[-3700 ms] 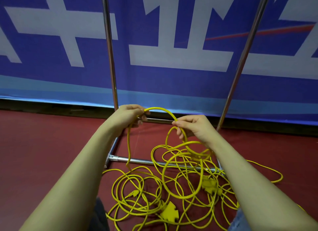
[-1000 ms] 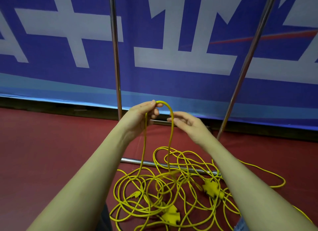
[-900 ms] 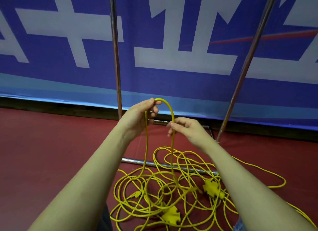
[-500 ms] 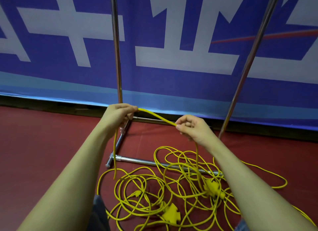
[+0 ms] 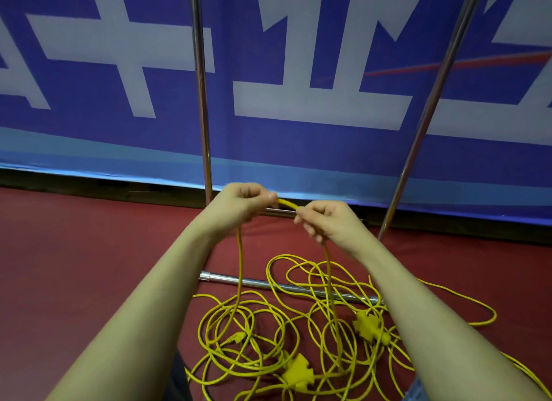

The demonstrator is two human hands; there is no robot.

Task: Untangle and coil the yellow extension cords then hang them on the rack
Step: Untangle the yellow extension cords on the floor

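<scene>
A tangle of yellow extension cords (image 5: 268, 335) lies on the red floor in front of me, with two yellow multi-socket heads (image 5: 297, 372) (image 5: 366, 326) and a small plug (image 5: 236, 338) in it. My left hand (image 5: 242, 205) and my right hand (image 5: 325, 221) each grip the same raised strand (image 5: 286, 204), close together. From each hand a length of cord hangs down into the pile. The metal rack's two upright poles (image 5: 201, 102) (image 5: 430, 108) rise behind my hands.
The rack's chrome base bar (image 5: 286, 287) lies across the floor under the cords. A blue banner with white shapes (image 5: 298, 102) covers the wall behind. One cord loop (image 5: 478, 311) trails off to the right. Bare red floor (image 5: 74, 266) spreads to the left.
My hands drew apart half a second ago, stretching the strand between them. Now they have come close together again, and both ends hang straight down.
</scene>
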